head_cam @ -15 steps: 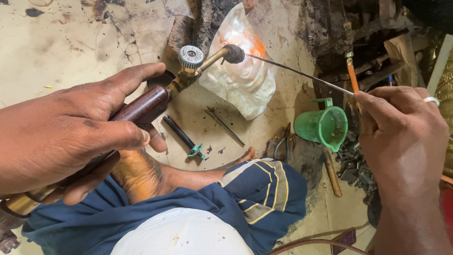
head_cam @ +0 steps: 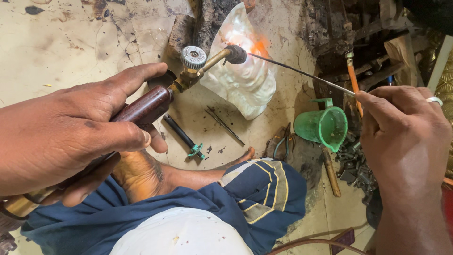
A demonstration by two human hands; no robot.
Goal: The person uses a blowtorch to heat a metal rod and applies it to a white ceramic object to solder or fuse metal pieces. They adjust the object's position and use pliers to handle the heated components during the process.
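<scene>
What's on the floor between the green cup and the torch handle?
Head view: between the green cup and the torch handle lie thin tweezers and a dark tool with a teal end on the stained floor, both untouched.

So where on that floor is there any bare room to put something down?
The widest bare patch is the stained floor at upper left, beyond the left hand holding the torch. A smaller gap lies between the tweezers and the foot. It is crowded at right, around the green jug, pliers and scrap metal.
</scene>
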